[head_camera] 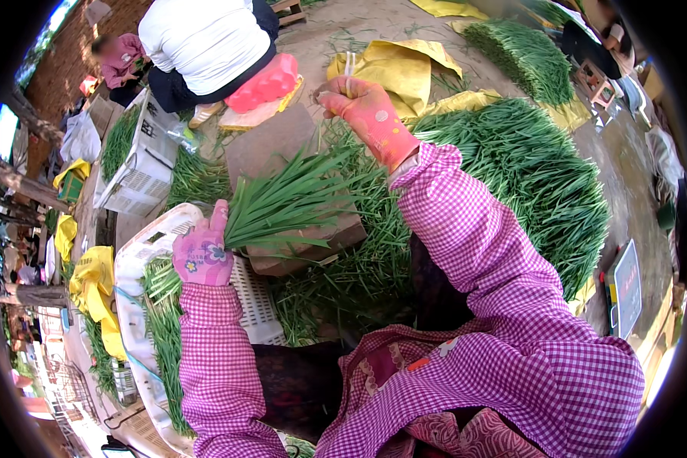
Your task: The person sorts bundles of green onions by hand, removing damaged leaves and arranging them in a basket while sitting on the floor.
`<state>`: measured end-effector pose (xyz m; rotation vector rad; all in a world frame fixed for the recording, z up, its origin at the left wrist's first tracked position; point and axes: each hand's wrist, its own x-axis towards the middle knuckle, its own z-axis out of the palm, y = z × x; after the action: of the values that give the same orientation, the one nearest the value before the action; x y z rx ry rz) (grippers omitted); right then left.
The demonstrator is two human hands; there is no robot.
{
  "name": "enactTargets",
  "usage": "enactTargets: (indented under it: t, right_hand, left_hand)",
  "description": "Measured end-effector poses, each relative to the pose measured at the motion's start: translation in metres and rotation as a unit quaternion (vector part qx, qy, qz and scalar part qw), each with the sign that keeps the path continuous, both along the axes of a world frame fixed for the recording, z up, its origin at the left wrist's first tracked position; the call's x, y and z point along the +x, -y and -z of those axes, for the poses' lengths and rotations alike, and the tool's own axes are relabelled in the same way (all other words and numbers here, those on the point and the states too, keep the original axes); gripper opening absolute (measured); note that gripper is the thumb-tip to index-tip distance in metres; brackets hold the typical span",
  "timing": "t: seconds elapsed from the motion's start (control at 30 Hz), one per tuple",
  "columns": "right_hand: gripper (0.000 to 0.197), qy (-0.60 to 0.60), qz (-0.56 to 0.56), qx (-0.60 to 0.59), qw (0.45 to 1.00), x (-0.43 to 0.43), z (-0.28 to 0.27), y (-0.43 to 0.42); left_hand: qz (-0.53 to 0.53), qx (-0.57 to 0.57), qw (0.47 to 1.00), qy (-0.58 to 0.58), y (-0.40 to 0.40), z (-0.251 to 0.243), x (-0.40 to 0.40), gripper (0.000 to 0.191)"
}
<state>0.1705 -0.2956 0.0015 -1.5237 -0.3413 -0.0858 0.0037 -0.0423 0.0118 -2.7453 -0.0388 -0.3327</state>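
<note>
My left hand (205, 252), in a pink flowered glove, grips a bunch of green garlic chives (289, 203) near its left end. The leaves fan out to the right above a brown block (306, 243). Beneath that forearm is a white plastic crate (127, 275) with more chives (166, 326) inside. My right hand (352, 100), in an orange-pink glove, is raised beyond the block with fingers curled. A pale band (350, 71) loops around its fingers. Whether anything small is pinched at the fingertips cannot be made out.
A large heap of chives (521, 183) lies to the right on yellow sacking, with another pile (521, 57) behind it. A scale-like device (624, 289) stands at far right. Ahead, a person in white (206, 46) sits beside another crate (140, 166). Loose leaves litter the ground (343, 297).
</note>
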Motion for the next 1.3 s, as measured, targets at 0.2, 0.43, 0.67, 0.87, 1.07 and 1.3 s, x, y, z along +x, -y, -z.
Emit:
enactTargets:
  t: [0.2,0.43,0.67,0.87,1.07,1.3]
  right_hand:
    - [0.024,0.010,-0.021,-0.042,0.999,-0.011,-0.005,-0.001]
    - [0.024,0.188,-0.094,-0.245,0.946,-0.037,0.003,-0.027]
    - [0.023,0.187,-0.187,-0.279,0.923,-0.053,0.017,-0.042]
    - [0.025,0.064,-0.086,-0.117,0.987,-0.018,0.020,-0.032]
    - [0.025,0.141,-0.188,-0.197,0.952,-0.035,0.019,-0.028]
    - [0.025,0.144,-0.230,-0.291,0.918,-0.052,0.016,-0.042]
  left_hand:
    - [-0.042,0.012,0.999,-0.028,-0.006,0.003,0.002,0.073]
    - [0.015,0.068,0.994,-0.087,0.021,0.001,0.000,0.068]
    - [0.049,0.073,0.993,-0.079,0.026,0.004,-0.001,0.069]
    - [0.063,0.073,0.993,-0.066,0.023,0.002,-0.002,0.069]
    - [0.087,0.057,0.993,-0.051,0.026,0.007,-0.002,0.067]
    - [0.128,0.053,0.990,-0.023,0.027,0.009,-0.004,0.069]
